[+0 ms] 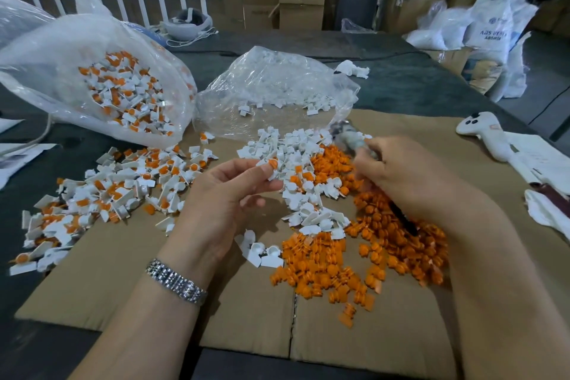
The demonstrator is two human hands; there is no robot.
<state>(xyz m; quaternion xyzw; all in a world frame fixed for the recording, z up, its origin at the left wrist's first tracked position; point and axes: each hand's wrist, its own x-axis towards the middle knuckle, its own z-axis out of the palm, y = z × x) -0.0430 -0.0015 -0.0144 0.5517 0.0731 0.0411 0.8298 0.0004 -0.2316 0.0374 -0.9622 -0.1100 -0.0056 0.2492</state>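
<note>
Two hands: the left hand point(225, 191) and the right hand point(401, 176) were raised over a cardboard sheet point(108, 271), near each other but apart.
Left grip: thumb and fingertips pinched a white piece point(264, 163) with an orange plug point(273, 162) seated in its round end.
Piece, place: it sat at the very fingertips, well clear of the palm, above the near edge of the white pile point(296, 148).
Piece, direction: the orange-capped end pointed up and to the right, toward the tool. The fingers hid most of the body, so its long axis could not be told.
Right grip: the fingers were clenched round a tool point(350, 137), with the back of the hand toward the camera.
Tool, axis: it slanted from far left to near right. The blurred grey head stuck out beyond the knuckles, and the dark handle end showed below the hand over the orange heap point(324, 262).
Tool against grip: the hand held its middle stretch; the head was near the pinched piece, not touching it.
Left wrist: it wore a metal watch point(175, 282).
Assembled pile: white-and-orange pieces point(117, 188) lay spread on the left of the sheet.
Large bag: a plastic bag point(61, 49) of the same pieces lay open at far left.
Clear bag: a smaller one point(277, 77) lay behind the white pile, with a few white pieces inside.
Far right: a white controller point(481, 129) lay on the sheet's edge.
</note>
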